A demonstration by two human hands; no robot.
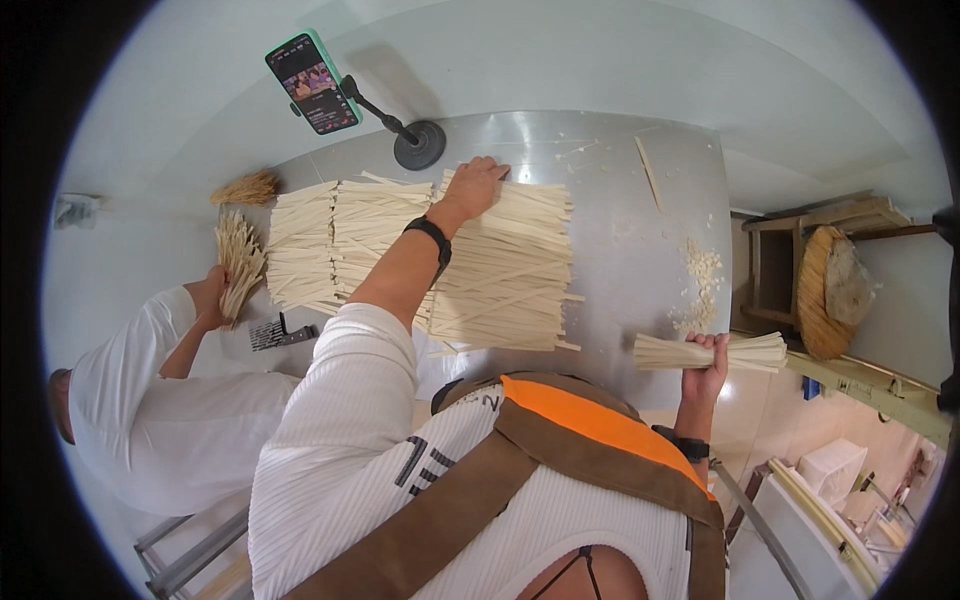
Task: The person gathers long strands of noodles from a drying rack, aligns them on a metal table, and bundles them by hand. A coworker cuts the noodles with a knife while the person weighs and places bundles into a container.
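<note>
Long, flat, pale strips that look like dried noodles (502, 277) lie side by side in wide stacks on a metal table (622, 247). Across the far end of the nearest stack reaches my left hand (474, 187), its fingers bent over the strips. Whether those fingers grip any strips is hidden. Off to the right, my right hand (705, 367) is closed around the middle of a bundle of strips (754, 351), held level at the table's near right edge.
At left a co-worker's hand (217, 296) holds another bundle (238, 259), near a cleaver (296, 335) and a straw brush (247, 189). A phone (313, 82) stands on a round-based holder (420, 145). Broken bits (701, 285) and a loose strip (649, 174) lie at right.
</note>
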